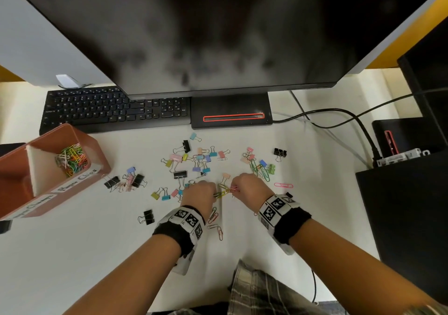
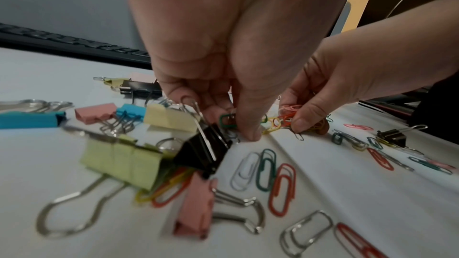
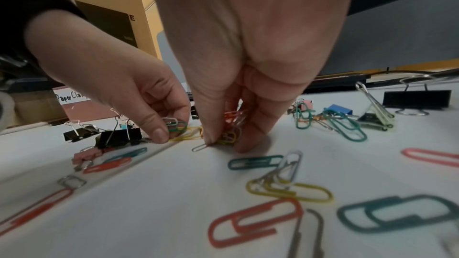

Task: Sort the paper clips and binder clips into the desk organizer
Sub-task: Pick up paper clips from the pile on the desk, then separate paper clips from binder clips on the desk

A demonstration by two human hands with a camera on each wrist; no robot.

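Observation:
Colourful paper clips and binder clips lie scattered on the white desk (image 1: 84, 242). My left hand (image 1: 206, 191) pinches green and white paper clips (image 2: 227, 120) at the desk surface. Close to its right, my right hand (image 1: 238, 187) pinches a bunch of red, pink and yellow paper clips (image 3: 231, 127). Yellow clips (image 1: 224, 190) lie between the two hands. The reddish-brown organizer (image 1: 80, 135) stands at the left, and its compartment labelled for paper clips holds a heap of paper clips (image 1: 71, 159). A black binder clip (image 2: 206, 148) lies against my left fingers.
A black keyboard (image 1: 114, 108) and the monitor base (image 1: 230, 111) lie behind the clips, under a large monitor (image 1: 218, 36). Cables (image 1: 339, 118) run at the back right, beside a black box (image 1: 400, 205). More loose paper clips (image 1: 215, 220) lie between my wrists.

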